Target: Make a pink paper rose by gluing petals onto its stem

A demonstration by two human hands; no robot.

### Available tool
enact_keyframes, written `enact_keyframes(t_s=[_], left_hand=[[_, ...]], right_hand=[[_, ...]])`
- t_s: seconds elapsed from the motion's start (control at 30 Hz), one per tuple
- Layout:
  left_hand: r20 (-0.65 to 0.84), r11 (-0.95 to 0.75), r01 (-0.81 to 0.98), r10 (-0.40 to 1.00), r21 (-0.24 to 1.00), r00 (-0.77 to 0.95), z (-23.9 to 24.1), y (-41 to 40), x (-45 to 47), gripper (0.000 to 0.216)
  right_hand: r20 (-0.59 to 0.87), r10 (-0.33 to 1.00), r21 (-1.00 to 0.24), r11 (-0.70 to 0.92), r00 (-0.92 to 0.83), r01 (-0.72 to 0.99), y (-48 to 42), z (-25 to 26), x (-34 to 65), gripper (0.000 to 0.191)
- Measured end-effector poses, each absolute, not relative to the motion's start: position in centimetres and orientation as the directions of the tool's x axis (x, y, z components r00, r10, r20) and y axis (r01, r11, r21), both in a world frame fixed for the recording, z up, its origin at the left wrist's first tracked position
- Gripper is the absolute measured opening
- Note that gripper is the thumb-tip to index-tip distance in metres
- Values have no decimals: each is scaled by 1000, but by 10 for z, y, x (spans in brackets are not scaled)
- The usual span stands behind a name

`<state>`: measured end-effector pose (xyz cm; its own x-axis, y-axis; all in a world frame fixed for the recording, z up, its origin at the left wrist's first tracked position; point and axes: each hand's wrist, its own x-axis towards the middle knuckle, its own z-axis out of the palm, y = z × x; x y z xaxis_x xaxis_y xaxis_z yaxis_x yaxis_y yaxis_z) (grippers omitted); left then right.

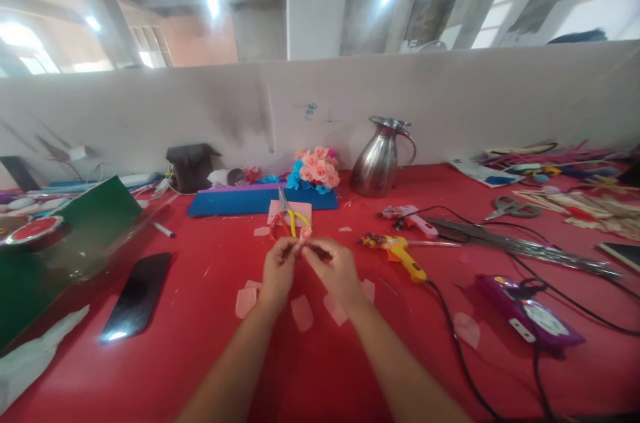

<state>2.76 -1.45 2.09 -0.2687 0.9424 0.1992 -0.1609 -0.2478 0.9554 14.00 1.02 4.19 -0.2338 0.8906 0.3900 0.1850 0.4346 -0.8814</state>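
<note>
The person's forearms reached in from the near side of the red bench, with a stretch of red surface on either side of them. A crumpled white sheet lay toward the near left corner. On the right, the black cord of a yellow glue gun ran toward the near edge, bounding the room beside the right forearm.

Cut pink paper petals lay around and between the wrists. The left hand and the right hand met near the bench's middle, fingertips closed in a pinch at the base of a small pink paper flower, which they held up. A dark phone lay well apart to the left; a purple extension socket with black cords lay toward the right edge.

Just beyond the flower, pliers with red and yellow handles lay partly on a pink sheet. A pink glue gun lay behind the yellow one, and scissors lay farther right. Near the far edge, a blue board lay in front of pink and blue paper flowers, and a steel jug stood upright to their right. Behind, a white partition bore small blue handwriting, too blurred to read.
</note>
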Motion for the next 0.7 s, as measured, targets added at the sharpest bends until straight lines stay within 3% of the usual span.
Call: enact_keyframes(t_s=[0.33, 0.7], left_hand=[[180, -206, -482, 979, 852, -100, 25, -16, 31, 10], [129, -165, -531, 986, 831, -104, 23, -17, 31, 13]], right_hand=[[431, 866, -889, 455, -252, 44, 4, 49, 144, 16], [416, 859, -906, 420, -298, -54, 7, 46, 147, 15]])
